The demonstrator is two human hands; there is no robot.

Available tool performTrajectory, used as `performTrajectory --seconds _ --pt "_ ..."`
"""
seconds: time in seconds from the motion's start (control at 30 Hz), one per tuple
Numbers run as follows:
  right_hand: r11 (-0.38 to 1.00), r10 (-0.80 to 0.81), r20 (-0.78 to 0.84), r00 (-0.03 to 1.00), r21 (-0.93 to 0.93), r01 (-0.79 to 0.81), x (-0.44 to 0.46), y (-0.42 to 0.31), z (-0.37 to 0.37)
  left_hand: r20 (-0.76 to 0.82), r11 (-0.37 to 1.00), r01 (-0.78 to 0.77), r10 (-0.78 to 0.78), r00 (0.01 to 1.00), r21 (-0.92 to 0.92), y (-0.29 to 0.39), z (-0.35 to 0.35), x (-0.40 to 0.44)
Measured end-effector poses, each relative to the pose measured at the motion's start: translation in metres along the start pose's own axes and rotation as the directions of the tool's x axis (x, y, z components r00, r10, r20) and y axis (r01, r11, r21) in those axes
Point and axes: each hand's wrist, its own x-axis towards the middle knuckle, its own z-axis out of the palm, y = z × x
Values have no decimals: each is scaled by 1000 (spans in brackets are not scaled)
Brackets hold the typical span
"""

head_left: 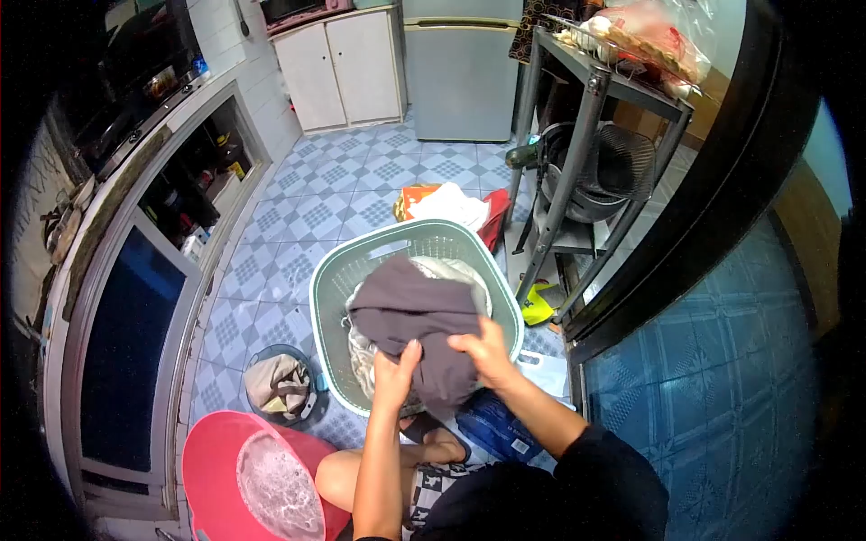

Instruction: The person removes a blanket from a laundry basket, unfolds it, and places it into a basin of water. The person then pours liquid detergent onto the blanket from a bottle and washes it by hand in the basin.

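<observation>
A dark grey-brown garment [415, 302] is bunched between my two hands, over a pale green laundry basket [327, 316]. My left hand [395, 371] grips its near edge, with the thumb on top. On the right side of the cloth, my right hand [485, 353] is closed on it, thumb pointing inward. The garment's far part rests over white laundry [460, 272] inside the basket. My fingers beneath the cloth are hidden, and so is much of the basket's content.
A pink tub [212, 451] of foamy water stands at lower left, beside a small bucket [311, 406] with beige cloth. Right of the basket is a metal rack [577, 144] with pots. A blue package [496, 428] lies near my feet. White cloth [448, 206] lies beyond the basket.
</observation>
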Motion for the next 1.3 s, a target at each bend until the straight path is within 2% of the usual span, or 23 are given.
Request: performTrajectory --seconds 0.03,0.07,0.1,0.13,0.17,0.2,0.27,0.4,0.47,0.5,0.6,0.7,0.83,0.9,0.97,1.0,1.03,1.07,1.1,1.17,1.23,1.27,1.3 --pt "995 -94 -33 995 41 95 -5 -13 -12 96 984 -119 107 990 131 -14 -3 2" --pt "982 -187 -129 974 -11 188 -15 -35 -20 218 979 -17 62 974 -205 -9 -2 3" --pt "969 -245 -273 930 -111 223 -26 -58 -29 345 855 133 56 937 -501 -5 -2 3" --pt "938 -343 -416 843 -95 334 -26 -58 -57 309 897 202 -78 948 -394 -6 -7 1" --pt "865 -493 -462 737 -170 473 -30 -81 -64 229 931 223 -159 960 -289 -12 -12 -3" --pt "835 -521 -497 694 -129 535 -36 -110 -65 194 938 230 -183 964 -257 -24 -19 -7" --pt "768 -611 -523 594 -211 605 -42 -162 -59 130 923 285 -259 957 -259 -46 -31 -13" --pt "812 -546 -506 667 -126 570 -31 -207 -93 85 899 327 -316 945 -290 -61 -40 -22" --pt "895 -391 -434 812 25 445 -16 -215 -113 55 911 329 -326 944 -246 -59 -38 -22" --pt "896 -390 -430 814 26 443 -8 -218 -123 50 911 328 -326 944 -248 -61 -38 -23" --pt "910 -199 -295 934 297 288 18 -233 -149 8 949 292 -293 956 -114 -62 -32 -25" --pt "914 -171 -226 959 328 240 38 -251 -162 8 951 283 -284 959 -123 -66 -34 -26" --pt "891 -287 -16 958 363 273 41 -270 -152 -8 946 270 -276 961 -179 -71 -36 -25" --pt "921 -271 -162 949 245 305 54 -264 -155 -31 952 264 -272 962 -154 -68 -37 -26" --pt "957 -290 -392 873 -127 260 82 -250 -210 -35 951 266 -275 961 -158 -69 -37 -26" --pt "903 -414 -451 790 -313 295 67 -246 -172 -36 951 261 -270 962 -165 -70 -37 -26" --pt "905 -410 -452 792 -312 290 66 -247 -173 -34 951 257 -267 963 -172 -71 -37 -26" --pt "766 -487 -443 753 -631 124 64 -249 -179 -34 950 261 -271 962 -171 -70 -38 -27" --pt "517 -559 -400 726 -853 -72 62 -252 -183 -35 957 250 -257 966 -145 -68 -37 -27" --pt "455 -544 -382 747 -882 -120 62 -250 -187 -33 962 245 -251 967 -122 -67 -37 -27" --pt "221 -743 -236 627 -970 -104 68 -237 -188 -16 966 241 -243 970 -92 -67 -37 -27" --pt "89 -789 -182 586 -979 -184 76 -228 -202 -20 966 246 -248 969 -77 -67 -36 -27" --pt "110 -761 -255 596 -957 -270 72 -225 -191 -19 966 248 -250 968 -79 -69 -35 -27"
